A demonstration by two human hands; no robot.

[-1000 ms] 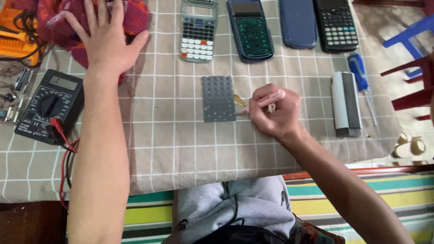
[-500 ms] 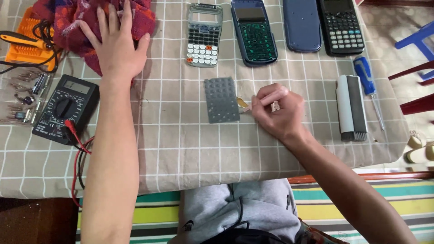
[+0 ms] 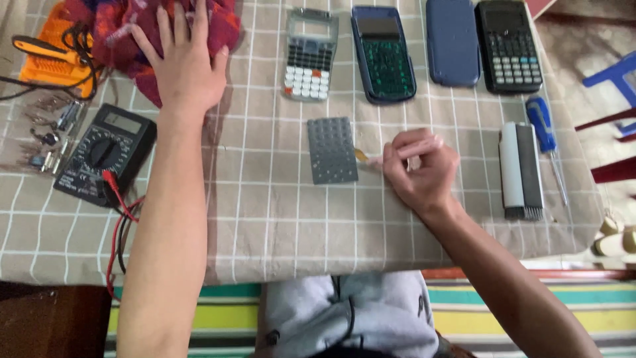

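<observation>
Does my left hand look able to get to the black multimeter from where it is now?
Probably yes. The left hand lies flat on the red cloth, holding nothing, and the black multimeter sits just beside its forearm with no obstacle between them.

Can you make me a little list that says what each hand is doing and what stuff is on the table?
left hand: flat on a red patterned cloth
right hand: closed on a small brush, its bristles at the edge of the grey key pad
far row: four calculators, first one with its screen part open and see-through
left side: black multimeter with red and black wires, small metal bits
right side: blue screwdriver, grey and white block brush
table cover: grey checked cloth
</observation>
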